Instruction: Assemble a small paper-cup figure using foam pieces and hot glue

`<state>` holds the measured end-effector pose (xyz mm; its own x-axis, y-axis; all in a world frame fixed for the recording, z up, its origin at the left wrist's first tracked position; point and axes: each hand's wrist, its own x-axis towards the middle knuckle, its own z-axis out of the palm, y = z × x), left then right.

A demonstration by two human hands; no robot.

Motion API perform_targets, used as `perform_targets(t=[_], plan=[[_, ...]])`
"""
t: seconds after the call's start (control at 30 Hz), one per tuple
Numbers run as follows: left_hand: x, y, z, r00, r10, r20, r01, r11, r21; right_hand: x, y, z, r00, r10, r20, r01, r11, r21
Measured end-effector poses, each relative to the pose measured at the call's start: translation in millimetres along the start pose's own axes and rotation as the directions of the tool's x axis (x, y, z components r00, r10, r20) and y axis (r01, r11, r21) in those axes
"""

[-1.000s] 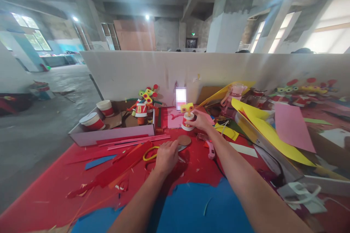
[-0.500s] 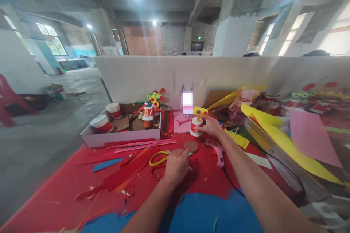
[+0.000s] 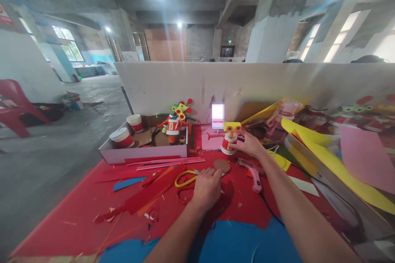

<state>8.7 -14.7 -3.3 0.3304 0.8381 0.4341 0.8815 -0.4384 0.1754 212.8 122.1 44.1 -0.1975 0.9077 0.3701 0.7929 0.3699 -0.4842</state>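
My right hand (image 3: 250, 143) has its thumb against the front of a paper-cup figure (image 3: 228, 144), red and white with a yellow two-eyed head on a short spring. The figure stands upright on the table. My left hand (image 3: 207, 187) lies curled on the table over a pair of scissors (image 3: 185, 179). Their yellow handle shows to its left, and a blade tip shows past its fingers. What is under those fingers is hidden. Just beyond them lies a brown disc (image 3: 222, 166). A pink glue gun (image 3: 255, 178) rests below my right wrist.
On the left, a white box (image 3: 143, 156) holds paper cups and a finished-looking figure (image 3: 173, 125). Coloured paper strips (image 3: 129, 183) cover the red table. Yellow sheets (image 3: 321, 154) lean over a box at the right. A white partition (image 3: 173, 82) runs behind.
The view has swung slightly left. The paper-cup figure has turned, so its yellow head faces me more squarely. My left hand stays over the scissors.
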Motion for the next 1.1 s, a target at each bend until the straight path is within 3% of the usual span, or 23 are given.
perform_targets(t=[0.17,0.27,0.33,0.37,0.47,0.53,0.67,0.73,0.87,1.1], plan=[[-0.8,-2.6,3.7,0.998,0.02,-0.059,-0.02,1.0,-0.009,-29.5,-12.3,-26.2,0.969,-0.125,-0.213,0.082,0.976,-0.202],[0.3,-5.3,3.5,0.988,0.03,-0.15,-0.033,0.999,-0.016,-63.4,-43.0,-27.7,0.877,-0.204,-0.434,0.135,0.973,-0.185],[1.8,-7.9,1.8,0.971,0.039,-0.235,-0.046,0.999,-0.024,-87.5,-67.8,-15.7,0.809,-0.194,-0.554,0.17,0.981,-0.095],[2.7,-9.4,0.4,0.959,0.043,-0.28,-0.054,0.998,-0.033,-98.2,-78.8,-6.3,0.808,-0.191,-0.557,0.207,0.978,-0.035],[6.9,-14.3,-7.5,0.926,0.028,-0.377,-0.056,0.996,-0.064,-121.3,-98.8,27.5,0.865,-0.266,-0.426,0.335,0.938,0.093],[12.3,-18.4,-16.5,0.917,-0.01,-0.4,-0.021,0.997,-0.072,-128.8,-100.2,46.8,0.869,-0.342,-0.359,0.402,0.909,0.108],[36.2,-32.9,-40.9,0.906,0.016,-0.423,-0.041,0.998,-0.049,-134.3,-89.8,65.1,0.921,-0.332,-0.204,0.375,0.896,0.237],[56.6,-43.4,-52.1,0.921,0.031,-0.388,-0.045,0.999,-0.028,-136.4,-86.1,67.4,0.948,-0.292,-0.124,0.317,0.892,0.323],[111.2,-66.1,-61.5,0.95,-0.025,-0.311,0.056,0.994,0.091,-140.6,-86.1,70.6,0.969,-0.245,-0.016,0.228,0.873,0.432],[197.4,-105.2,-34.3,0.996,-0.065,-0.062,0.082,0.935,0.345,-139.4,-85.5,79.5,0.946,-0.32,-0.055,0.318,0.879,0.357]])
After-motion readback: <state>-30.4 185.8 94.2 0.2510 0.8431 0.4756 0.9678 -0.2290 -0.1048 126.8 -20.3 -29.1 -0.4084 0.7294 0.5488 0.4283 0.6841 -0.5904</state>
